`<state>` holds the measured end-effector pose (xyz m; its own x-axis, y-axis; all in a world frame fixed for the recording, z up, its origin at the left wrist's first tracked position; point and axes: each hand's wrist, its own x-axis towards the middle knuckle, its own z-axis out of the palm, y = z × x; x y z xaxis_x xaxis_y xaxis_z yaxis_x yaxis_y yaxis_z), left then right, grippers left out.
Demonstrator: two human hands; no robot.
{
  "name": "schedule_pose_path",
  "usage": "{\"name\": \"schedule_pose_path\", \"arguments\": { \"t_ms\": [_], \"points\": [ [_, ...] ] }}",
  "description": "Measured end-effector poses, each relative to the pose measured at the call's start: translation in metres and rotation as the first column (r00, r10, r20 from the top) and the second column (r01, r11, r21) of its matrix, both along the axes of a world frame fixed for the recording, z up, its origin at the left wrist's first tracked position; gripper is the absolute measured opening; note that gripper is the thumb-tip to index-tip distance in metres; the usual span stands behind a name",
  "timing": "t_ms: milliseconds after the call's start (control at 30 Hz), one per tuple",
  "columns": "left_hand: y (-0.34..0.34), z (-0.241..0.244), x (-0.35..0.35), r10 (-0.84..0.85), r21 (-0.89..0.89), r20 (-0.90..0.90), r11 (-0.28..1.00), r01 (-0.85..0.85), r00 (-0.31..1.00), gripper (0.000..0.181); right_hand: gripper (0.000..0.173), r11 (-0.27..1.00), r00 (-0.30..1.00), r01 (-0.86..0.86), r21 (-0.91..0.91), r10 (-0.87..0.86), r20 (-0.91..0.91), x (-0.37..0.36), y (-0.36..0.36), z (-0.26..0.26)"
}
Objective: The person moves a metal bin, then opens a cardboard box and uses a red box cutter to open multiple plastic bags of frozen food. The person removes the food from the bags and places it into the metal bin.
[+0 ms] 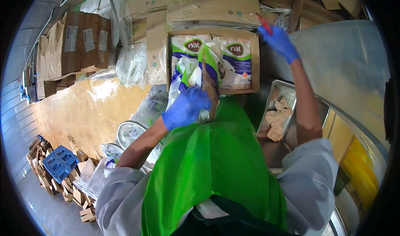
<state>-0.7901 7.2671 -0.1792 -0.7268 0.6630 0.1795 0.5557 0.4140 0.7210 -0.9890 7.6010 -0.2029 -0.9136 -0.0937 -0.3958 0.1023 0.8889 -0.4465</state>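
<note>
My left hand (187,106), in a blue glove, grips a crumpled plastic bag (208,69) with white, green and purple print. The bag tilts up over the near side of an open cardboard box (255,59), and its lower part is partly hidden by my hand. Two similar bags lie in the box: a left one (186,42), partly covered, and a full-looking right one (239,61). Up and to the right, beyond the box, my right hand (278,44), also gloved, holds a slim red hand tool (265,23). Its tip is too small to make out.
A metal pan (272,89) with beige food pieces (278,119) stands to the right, below a large curved metal surface (337,58). Cardboard boxes (82,42) are stacked at left. Bagged waste surrounds a metal hoop (125,123). A blue pallet (60,163) lies among cardboard pieces.
</note>
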Motion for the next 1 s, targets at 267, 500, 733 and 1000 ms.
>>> {"name": "schedule_pose_path", "arguments": {
  "t_ms": [267, 500, 733, 1000],
  "points": [
    [0.009, -0.047, -0.03, 0.4, 0.047, 0.364, 0.894, -0.445, 0.841, 0.012, 0.028, 0.463, 0.801, 0.518, -0.72, 0.033, 0.597, 0.208, -0.106, -0.021],
    [0.019, -0.083, -0.057, 0.524, 0.028, 0.146, 0.846, -0.533, 0.839, 0.013, 0.043, 0.711, 0.981, 0.192, -0.676, -0.117, 0.154, 0.239, -0.158, -0.053],
    [0.013, -0.111, -0.087, 0.585, 0.138, 0.258, 0.766, -0.628, 0.769, 0.013, 0.039, 0.652, 0.889, 0.457, -0.605, -0.311, 0.336, 0.214, -0.126, -0.026],
    [0.037, -0.111, -0.079, 0.642, 0.054, 0.305, 0.725, -0.686, 0.703, 0.015, 0.033, 0.722, 0.88, 0.443, -0.531, -0.235, 0.413, 0.2, -0.178, -0.115]
  ]
}}
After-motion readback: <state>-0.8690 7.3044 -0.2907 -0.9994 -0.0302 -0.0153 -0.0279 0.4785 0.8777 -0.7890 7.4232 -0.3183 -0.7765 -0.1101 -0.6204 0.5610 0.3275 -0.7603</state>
